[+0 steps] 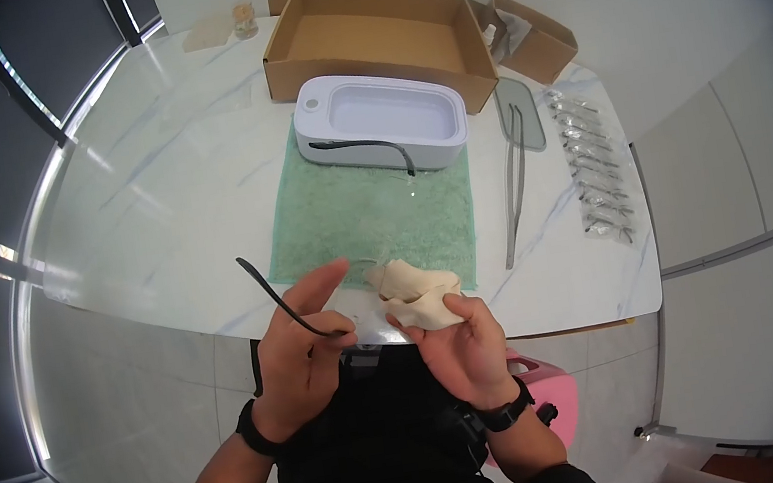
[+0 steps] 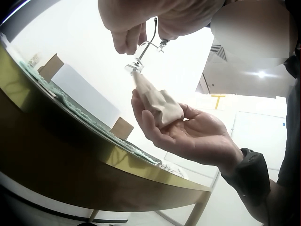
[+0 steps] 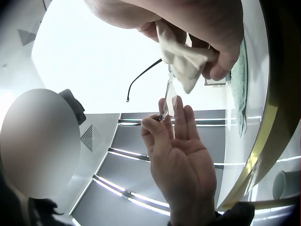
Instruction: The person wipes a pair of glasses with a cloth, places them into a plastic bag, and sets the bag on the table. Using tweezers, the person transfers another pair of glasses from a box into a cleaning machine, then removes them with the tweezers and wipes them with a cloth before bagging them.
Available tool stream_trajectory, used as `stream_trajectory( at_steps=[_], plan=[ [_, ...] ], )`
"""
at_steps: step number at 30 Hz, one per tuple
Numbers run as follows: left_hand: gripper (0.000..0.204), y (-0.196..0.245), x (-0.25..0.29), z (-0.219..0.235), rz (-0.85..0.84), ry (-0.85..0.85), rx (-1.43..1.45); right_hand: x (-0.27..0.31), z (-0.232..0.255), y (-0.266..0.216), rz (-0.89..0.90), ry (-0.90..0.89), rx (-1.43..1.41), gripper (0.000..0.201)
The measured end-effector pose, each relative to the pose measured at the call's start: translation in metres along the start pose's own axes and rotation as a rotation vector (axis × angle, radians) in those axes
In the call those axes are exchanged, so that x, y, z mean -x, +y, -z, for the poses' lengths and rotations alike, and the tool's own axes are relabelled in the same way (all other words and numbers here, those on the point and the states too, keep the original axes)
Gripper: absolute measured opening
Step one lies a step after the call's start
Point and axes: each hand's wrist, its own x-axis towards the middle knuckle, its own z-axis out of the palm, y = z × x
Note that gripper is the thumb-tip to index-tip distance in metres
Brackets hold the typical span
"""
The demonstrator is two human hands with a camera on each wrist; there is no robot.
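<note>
My left hand [image 1: 299, 357] pinches a pair of glasses [image 1: 292, 309] with a clear front and dark temple arms near one hinge. In the head view, the other temple arm overlaps a pale lavender tub [image 1: 388, 113]. A cream cloth [image 1: 424, 295] lies bunched in my right hand [image 1: 467, 354], gripped by thumb and fingers. The cloth [image 2: 162, 106] meets the clear front of the glasses in the left wrist view, hiding part of it. From the right wrist, one lens shows between the cloth [image 3: 181, 59] and the fingertips of my left hand [image 3: 183, 160].
Beneath the tub lies a green towel [image 1: 334, 219]. An open cardboard box [image 1: 376, 25] stands behind, with a smaller carton [image 1: 543, 51] beside it. Long tweezers [image 1: 515, 194] rest partly on a grey-green tray [image 1: 533, 122]. Several clear packets [image 1: 593, 163] line the table's right side.
</note>
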Motion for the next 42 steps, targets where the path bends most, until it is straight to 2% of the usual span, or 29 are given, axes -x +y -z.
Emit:
stream_trajectory(
  at_steps=[2,6,8,10,14,16,18,20,22,27,29,31,33,35,40,42],
  plan=[
    [0.018,0.0,0.0,-0.001,-0.02,-0.011,-0.01,-0.001,0.0,0.0,-0.011,-0.024,-0.012,0.052],
    [0.019,-0.004,-0.001,-0.008,-0.053,-0.003,0.036,-0.002,-0.01,0.0,0.003,0.053,-0.093,0.056],
    [0.017,-0.007,-0.003,-0.008,-0.097,-0.117,-0.066,-0.002,-0.018,-0.003,0.005,0.067,-0.111,0.06],
    [0.02,-0.01,-0.003,-0.009,-0.096,-0.138,-0.107,-0.001,-0.027,-0.005,0.06,-0.012,-0.223,0.063],
    [0.019,-0.017,-0.001,-0.011,-0.097,-0.162,-0.186,0.001,-0.025,-0.003,0.067,-0.092,-0.247,0.065],
    [0.018,-0.016,-0.001,-0.01,-0.096,-0.129,-0.18,0.0,-0.016,-0.001,0.078,-0.178,0.051,0.066],
    [0.017,-0.016,-0.002,-0.01,-0.093,-0.095,-0.174,0.002,-0.013,-0.003,0.041,-0.151,0.09,0.066],
    [0.017,-0.018,-0.002,-0.011,-0.089,0.038,-0.077,0.002,-0.012,-0.008,0.003,-0.122,0.13,0.066],
    [0.016,-0.018,-0.002,-0.01,-0.11,0.033,-0.059,0.0,-0.015,-0.015,-0.061,-0.129,-0.262,0.062],
    [0.014,-0.01,-0.002,-0.009,-0.123,-0.017,-0.022,-0.012,0.01,-0.004,-0.117,-0.208,-0.434,0.06],
    [0.019,-0.009,-0.002,-0.005,-0.18,-0.126,-0.145,-0.012,0.009,-0.001,-0.132,-0.254,-0.507,0.059],
    [0.017,-0.007,-0.002,-0.009,-0.175,-0.082,-0.133,-0.013,0.009,0.0,-0.192,-0.273,-0.637,0.059],
    [0.015,-0.006,-0.002,-0.01,-0.171,-0.035,-0.125,-0.014,0.01,0.0,-0.188,-0.302,-0.645,0.059],
    [0.019,-0.005,-0.004,-0.009,-0.186,-0.101,-0.169,-0.015,0.011,0.001,-0.185,-0.33,-0.652,0.059],
    [0.028,-0.012,-0.005,-0.01,-0.263,-0.159,-0.302,-0.011,0.003,0.002,-0.177,-0.147,-0.471,0.062],
    [0.03,-0.015,-0.005,-0.01,-0.278,-0.185,-0.362,-0.007,-0.003,-0.002,-0.168,-0.173,-0.462,0.064]
  ],
)
